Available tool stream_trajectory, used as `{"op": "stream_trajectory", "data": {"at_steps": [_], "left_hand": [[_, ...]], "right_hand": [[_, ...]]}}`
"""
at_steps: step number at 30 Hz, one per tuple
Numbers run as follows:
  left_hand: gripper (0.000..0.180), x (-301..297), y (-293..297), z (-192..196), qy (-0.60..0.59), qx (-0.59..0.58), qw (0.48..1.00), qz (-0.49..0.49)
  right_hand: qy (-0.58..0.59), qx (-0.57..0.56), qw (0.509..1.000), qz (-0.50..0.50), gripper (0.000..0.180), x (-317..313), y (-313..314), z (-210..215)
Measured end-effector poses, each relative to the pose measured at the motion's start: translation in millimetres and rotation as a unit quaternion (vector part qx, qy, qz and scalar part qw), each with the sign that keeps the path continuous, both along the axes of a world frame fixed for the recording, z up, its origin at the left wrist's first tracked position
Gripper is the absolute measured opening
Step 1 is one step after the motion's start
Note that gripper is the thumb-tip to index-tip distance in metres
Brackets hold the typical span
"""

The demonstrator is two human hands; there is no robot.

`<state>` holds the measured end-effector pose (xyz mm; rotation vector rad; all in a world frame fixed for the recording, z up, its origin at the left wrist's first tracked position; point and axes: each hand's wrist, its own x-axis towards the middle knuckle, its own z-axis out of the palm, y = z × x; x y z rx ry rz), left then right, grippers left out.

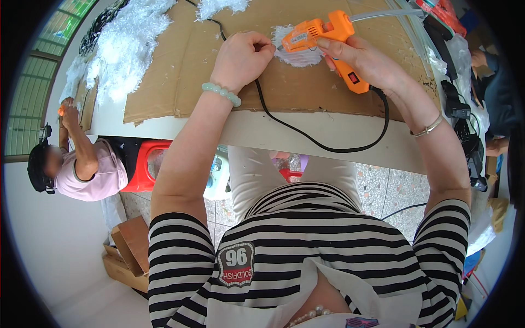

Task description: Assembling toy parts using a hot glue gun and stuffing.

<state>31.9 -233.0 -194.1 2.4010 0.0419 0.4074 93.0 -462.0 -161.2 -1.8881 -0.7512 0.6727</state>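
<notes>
My right hand [358, 57] is wrapped round an orange hot glue gun [320, 34], its nozzle pointing left toward my other hand. A clear glue stick [385, 14] sticks out of the gun's back end. My left hand [243, 57] is closed, thumb and fingertips pinched together close to the nozzle; whatever they hold is too small or hidden to make out. Beneath the gun lies a tuft of white fringed, shiny material [303, 58] on the brown cardboard [180, 71]. The gun's black cord [322, 146] loops over the table's near edge and passes under my left wrist.
A big heap of white shiny fringe [131, 44] covers the cardboard's left side. Clear glue sticks [410, 41] and black cables [465, 126] lie along the right edge. At left, another person [90, 158] works near a red stool [150, 164]; another person's arm shows at far right. Cardboard boxes [128, 251] stand on the floor.
</notes>
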Motion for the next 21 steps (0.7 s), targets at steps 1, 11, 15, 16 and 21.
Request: {"op": "stream_trajectory", "data": {"at_steps": [1, 11, 15, 16, 21], "left_hand": [[0.019, 0, 0, 1, 0.001, 0.004, 1.000, 0.001], [0.024, 0, 2, 2, 0.027, 0.011, 1.000, -0.001], [0.024, 0, 2, 1, 0.019, 0.013, 1.000, 0.000], [0.024, 0, 2, 1, 0.018, 0.011, 1.000, -0.002], [0.024, 0, 3, 0, 0.015, 0.015, 1.000, 0.001]], "right_hand": [[0.001, -0.001, 1.000, 0.000, 0.037, 0, -3, -1], [0.007, 0.007, 1.000, 0.002, 0.044, -15, -16, 6], [0.024, 0.023, 0.999, 0.018, 0.045, -18, -21, 11], [0.024, 0.023, 0.999, 0.017, 0.045, -19, -23, 10], [0.020, 0.027, 0.999, -0.013, 0.042, -22, -31, 6]]}}
